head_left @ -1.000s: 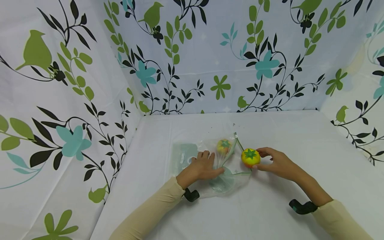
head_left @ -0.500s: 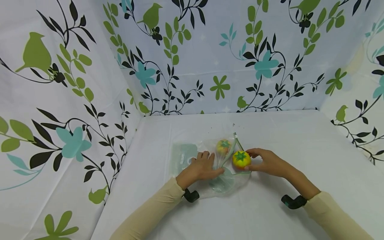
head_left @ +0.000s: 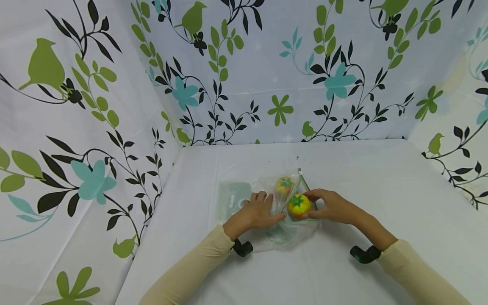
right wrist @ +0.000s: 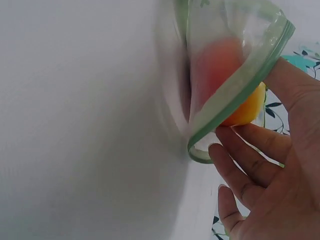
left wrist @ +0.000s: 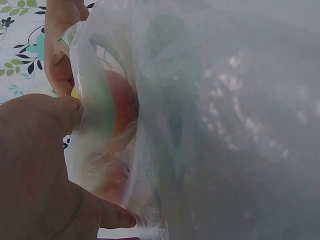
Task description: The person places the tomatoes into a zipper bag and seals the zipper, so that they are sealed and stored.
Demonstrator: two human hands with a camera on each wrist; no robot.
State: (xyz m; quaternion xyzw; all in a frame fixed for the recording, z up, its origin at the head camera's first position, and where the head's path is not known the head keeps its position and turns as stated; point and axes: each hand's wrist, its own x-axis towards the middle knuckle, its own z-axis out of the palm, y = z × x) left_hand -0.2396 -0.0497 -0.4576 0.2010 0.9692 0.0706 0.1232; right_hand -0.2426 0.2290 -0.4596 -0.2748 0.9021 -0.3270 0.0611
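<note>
The right hand point(head_left: 331, 206) is grasping a round yellow-and-red toy fruit point(head_left: 299, 205), its thumb and forefinger pinching the side. This fruit is sitting at the mouth of a clear plastic bag point(head_left: 282, 234), partly behind its green-edged lip point(right wrist: 235, 102), just left of the right fingers. Its green leafy top is facing up toward the head camera; being nearly globe-shaped, it is giving no clear long axis. The bag is lying flat on the white counter point(head_left: 381, 178), its mouth opening toward the right fingers. Inside, a second, similar fruit point(head_left: 284, 185) is resting beyond and to the right of the left fingers, leafy top also facing up. The left hand point(head_left: 259, 212) is lying relaxed across the bag, fingers pointing away and thumb stretching toward the mouth. Pale green patches are showing on the plastic around the left fingers; a small green mark point(right wrist: 204, 2) beyond the right fingertips is too cut off to read.
</note>
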